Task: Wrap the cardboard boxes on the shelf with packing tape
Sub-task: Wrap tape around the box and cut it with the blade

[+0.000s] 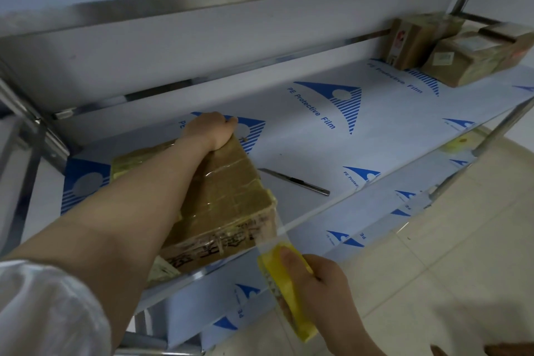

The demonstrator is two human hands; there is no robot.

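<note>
Film-covered steel shelf (346, 153) carries the brown taped cardboard box (225, 199) at its front edge, long axis running roughly front to back; yellow packing-tape roll (291, 306), gripped by the right hand (323, 289), lies just below its near right corner; left hand (212, 130) clasps the far edge.

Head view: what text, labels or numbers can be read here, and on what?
"PE Protective Film": printed in blue on the shelf film, repeated.
Black writing on the front of the near box: blurred, unreadable.
Labels on the far boxes: too small to read.
</note>
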